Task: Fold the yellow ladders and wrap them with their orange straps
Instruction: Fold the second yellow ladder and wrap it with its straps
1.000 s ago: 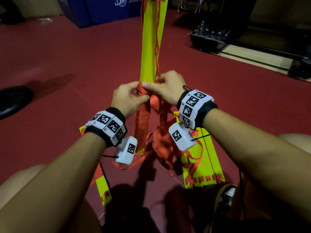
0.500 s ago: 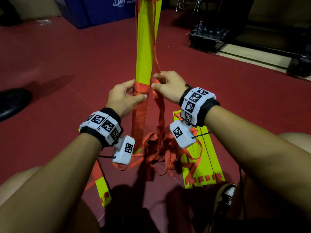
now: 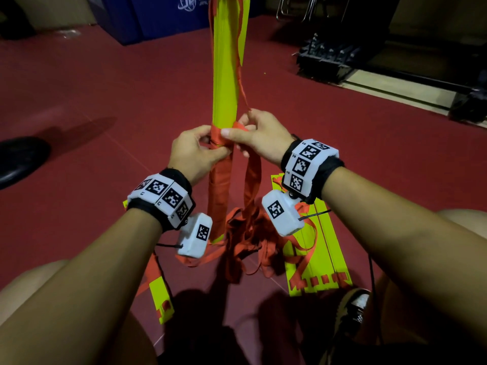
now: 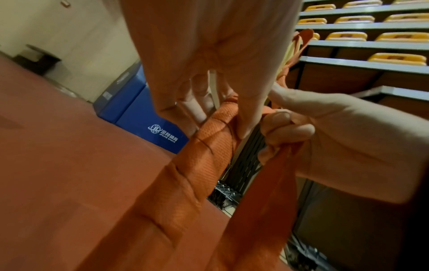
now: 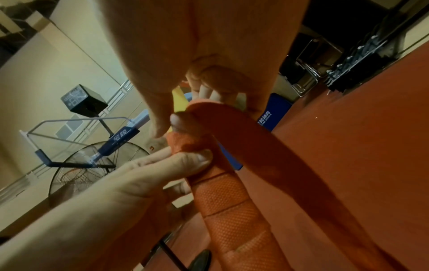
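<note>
A folded yellow ladder bundle point(image 3: 224, 75) stands upright in front of me, its lower part wound in orange strap point(image 3: 218, 191). My left hand point(image 3: 196, 151) grips the bundle at the top edge of the wrapping point(image 4: 209, 146). My right hand point(image 3: 253, 133) pinches the loose strap point(image 3: 253, 175) against the bundle, thumb pressed on the newest turn point(image 5: 209, 117). Loose strap hangs down into a tangled orange pile point(image 3: 245, 233) on the floor. A second folded yellow ladder point(image 3: 319, 248) lies flat under my right wrist.
The floor is dark red point(image 3: 105, 101). A single yellow rung point(image 3: 160, 296) lies by my left knee. A black shoe point(image 3: 21, 159) sits at far left, a blue box point(image 3: 168, 17) behind the bundle, black equipment racks point(image 3: 329, 56) at the back right. My own shoe point(image 3: 350, 309) is at the bottom right.
The wrapping has climbed higher on the bundle. My right hand carried the strap round the front and now presses a new turn by my left thumb; both hands sit slightly higher.
</note>
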Motion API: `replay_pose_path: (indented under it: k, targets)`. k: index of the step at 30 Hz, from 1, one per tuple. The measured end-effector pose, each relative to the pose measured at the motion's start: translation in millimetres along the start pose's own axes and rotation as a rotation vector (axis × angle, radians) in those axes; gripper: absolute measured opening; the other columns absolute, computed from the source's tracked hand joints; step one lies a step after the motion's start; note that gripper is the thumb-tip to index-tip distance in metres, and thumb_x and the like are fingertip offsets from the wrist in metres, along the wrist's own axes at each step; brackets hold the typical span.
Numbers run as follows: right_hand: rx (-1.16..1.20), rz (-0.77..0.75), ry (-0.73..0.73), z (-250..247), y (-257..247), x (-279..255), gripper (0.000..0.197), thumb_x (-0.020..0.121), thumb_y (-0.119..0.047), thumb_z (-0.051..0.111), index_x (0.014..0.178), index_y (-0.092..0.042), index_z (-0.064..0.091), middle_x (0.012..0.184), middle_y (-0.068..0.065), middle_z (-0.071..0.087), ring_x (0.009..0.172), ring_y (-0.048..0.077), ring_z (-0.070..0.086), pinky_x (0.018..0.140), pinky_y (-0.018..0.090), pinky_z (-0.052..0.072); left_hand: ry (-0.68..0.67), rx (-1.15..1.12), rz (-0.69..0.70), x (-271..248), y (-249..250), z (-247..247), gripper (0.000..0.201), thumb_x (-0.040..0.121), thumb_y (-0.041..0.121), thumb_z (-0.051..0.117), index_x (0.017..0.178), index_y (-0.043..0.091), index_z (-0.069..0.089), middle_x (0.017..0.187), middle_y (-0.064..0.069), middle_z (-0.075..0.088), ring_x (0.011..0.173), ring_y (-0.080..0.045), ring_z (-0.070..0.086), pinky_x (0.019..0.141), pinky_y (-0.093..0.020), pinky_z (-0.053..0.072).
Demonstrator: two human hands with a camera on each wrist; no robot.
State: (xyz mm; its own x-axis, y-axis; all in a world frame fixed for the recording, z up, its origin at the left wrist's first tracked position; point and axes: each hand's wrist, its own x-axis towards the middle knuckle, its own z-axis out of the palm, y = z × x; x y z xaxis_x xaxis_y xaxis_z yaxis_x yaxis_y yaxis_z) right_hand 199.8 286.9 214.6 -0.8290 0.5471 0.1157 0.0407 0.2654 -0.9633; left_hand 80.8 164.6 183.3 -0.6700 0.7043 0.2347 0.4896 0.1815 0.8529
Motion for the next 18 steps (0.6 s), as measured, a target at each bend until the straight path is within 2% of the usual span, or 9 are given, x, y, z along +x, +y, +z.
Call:
replay_pose_path:
  k: [2, 3, 5, 7, 11, 13, 14, 16, 18]
  targets:
    - [-0.039, -0.003, 0.05, 3.9, 4.8, 2.5, 0.041, 0.08, -0.028, 0.083, 0.081, -0.015, 0.044, 0.05, -0.008, 0.055, 0.042, 0.009, 0.047, 0.047, 0.024, 0.039, 0.008, 0.065, 0.023, -2.5, 2.7, -0.2, 0.019, 0.073, 0.023, 0.083, 0.088, 0.027, 0.072, 0.051, 0.018, 0.055, 0.045, -0.004, 0.045, 0.053, -0.017, 0.037]
    - [-0.075, -0.003, 0.076, 5.1, 6.9, 3.4, 0.047, 0.073, -0.04, 0.085, 0.078, -0.019, 0.044, 0.05, -0.009, 0.053, 0.045, 0.01, 0.048, 0.05, 0.027, 0.04, -0.006, 0.09, 0.041, -3.8, 3.6, 0.2, 0.019, 0.074, 0.022, 0.083, 0.088, 0.026, 0.069, 0.05, 0.016, 0.053, 0.044, -0.005, 0.041, 0.051, -0.018, 0.034]
    - [-0.196, -0.013, 0.137, 5.5, 9.3, 4.4, 0.054, 0.063, -0.059, 0.083, 0.074, -0.023, 0.044, 0.056, -0.009, 0.053, 0.054, 0.014, 0.05, 0.057, 0.034, 0.042, -0.041, 0.123, 0.08, -5.6, 4.7, 0.9, 0.024, 0.072, 0.025, 0.081, 0.089, 0.027, 0.064, 0.064, 0.012, 0.058, 0.048, -0.006, 0.043, 0.055, -0.024, 0.038]
    - [-0.305, -0.028, 0.191, 4.5, 8.3, 3.5, 0.053, 0.068, -0.061, 0.081, 0.073, -0.023, 0.044, 0.062, -0.01, 0.051, 0.06, 0.014, 0.049, 0.061, 0.033, 0.041, -0.073, 0.132, 0.086, -6.5, 5.4, 2.4, 0.033, 0.066, 0.033, 0.078, 0.092, 0.023, 0.06, 0.075, 0.003, 0.059, 0.052, -0.012, 0.047, 0.058, -0.029, 0.042]
    - [-0.365, -0.053, 0.196, 4.7, 8.9, 4.2, 0.046, 0.075, -0.052, 0.08, 0.072, -0.022, 0.045, 0.064, -0.008, 0.051, 0.061, 0.014, 0.047, 0.061, 0.035, 0.04, -0.142, 0.062, 0.063, -8.2, 6.4, 4.7, 0.051, 0.057, 0.045, 0.075, 0.091, 0.019, 0.047, 0.075, 0.0, 0.059, 0.057, -0.021, 0.052, 0.058, -0.034, 0.042]
    - [-0.311, -0.063, 0.15, 5.6, 13.7, 6.9, 0.043, 0.075, -0.047, 0.08, 0.071, -0.023, 0.045, 0.061, -0.007, 0.051, 0.058, 0.015, 0.046, 0.061, 0.038, 0.042, -0.182, -0.022, 0.012, -5.9, 5.5, 3.8, 0.048, 0.063, 0.033, 0.082, 0.093, 0.023, 0.046, 0.084, -0.005, 0.065, 0.065, -0.024, 0.065, 0.064, -0.04, 0.054]
    - [-0.293, -0.067, 0.129, 5.4, 16.1, 7.9, 0.042, 0.074, -0.046, 0.079, 0.071, -0.023, 0.045, 0.059, -0.007, 0.049, 0.056, 0.015, 0.044, 0.06, 0.038, 0.04, -0.197, -0.065, -0.012, -3.5, 3.9, 3.3, 0.045, 0.07, 0.02, 0.083, 0.092, 0.024, 0.045, 0.088, -0.007, 0.065, 0.067, -0.017, 0.068, 0.064, -0.037, 0.057]
    - [-0.275, -0.082, 0.085, 4.3, 19.0, 8.5, 0.039, 0.074, -0.042, 0.078, 0.072, -0.022, 0.045, 0.057, -0.006, 0.046, 0.055, 0.015, 0.04, 0.059, 0.034, 0.036, -0.232, -0.158, -0.053, 0.4, -0.2, 3.0, 0.043, 0.083, -0.009, 0.072, 0.092, 0.02, 0.041, 0.09, -0.006, 0.061, 0.068, -0.005, 0.065, 0.066, -0.026, 0.054]
    - [-0.239, -0.09, 0.045, 2.5, 20.6, 8.5, 0.036, 0.079, -0.032, 0.079, 0.074, -0.02, 0.046, 0.054, -0.008, 0.045, 0.052, 0.013, 0.039, 0.057, 0.031, 0.036, -0.238, -0.208, -0.092, 0.7, 0.1, 3.0, 0.044, 0.085, -0.019, 0.062, 0.092, 0.018, 0.039, 0.086, -0.003, 0.061, 0.077, -0.009, 0.064, 0.075, -0.029, 0.052]
